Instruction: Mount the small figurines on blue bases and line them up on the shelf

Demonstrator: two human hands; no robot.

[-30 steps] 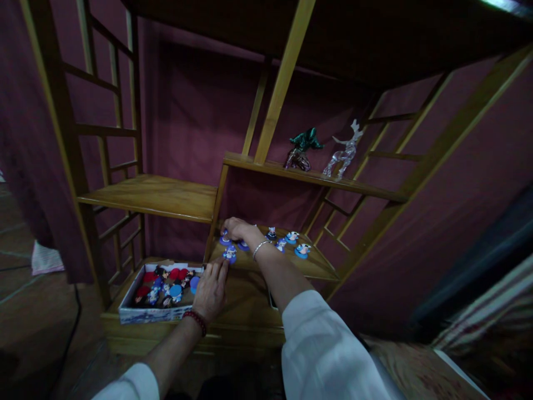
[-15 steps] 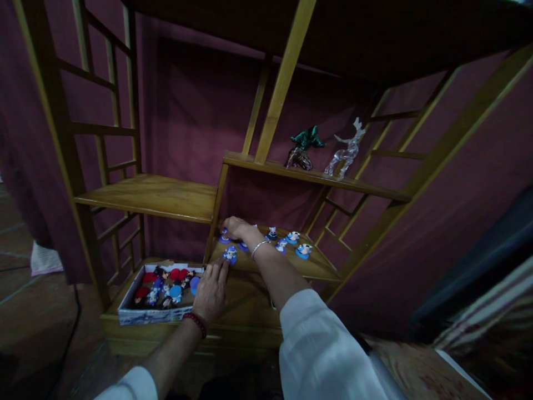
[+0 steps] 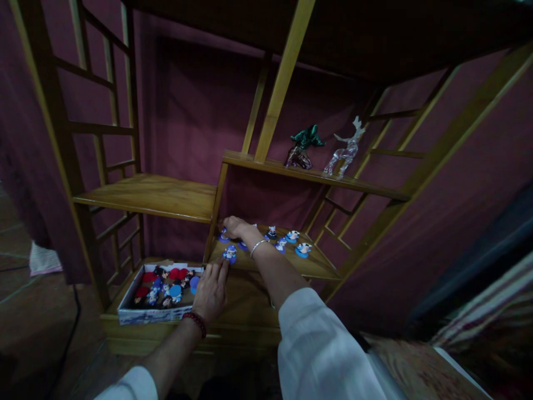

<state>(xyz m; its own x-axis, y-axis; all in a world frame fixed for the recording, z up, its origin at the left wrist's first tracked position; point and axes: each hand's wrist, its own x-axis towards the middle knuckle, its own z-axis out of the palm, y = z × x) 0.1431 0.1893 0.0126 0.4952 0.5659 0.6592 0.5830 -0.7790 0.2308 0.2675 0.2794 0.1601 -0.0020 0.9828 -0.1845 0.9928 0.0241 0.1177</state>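
Wooden display stand point(image 3: 145, 195): stepped shelves.
Open cardboard box point(image 3: 145, 318): left of the lower shelf point(image 3: 318, 266), holding jumbled figurines point(image 3: 175, 293).
Left hand point(image 3: 211, 289): fingers extended, tips just beside the front purple-based figurine point(image 3: 229, 254).
Right hand point(image 3: 234, 226): fingers curled at the rear purple-based figurine point(image 3: 224, 235); cannot tell whether gripping.
Both purple-based figurines: lower shelf, left end.
2 blue-based figurines point(image 3: 303, 250): same shelf, right.

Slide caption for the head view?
Right hand at a purple-based figurine on the shelf; left hand beside figurine box.
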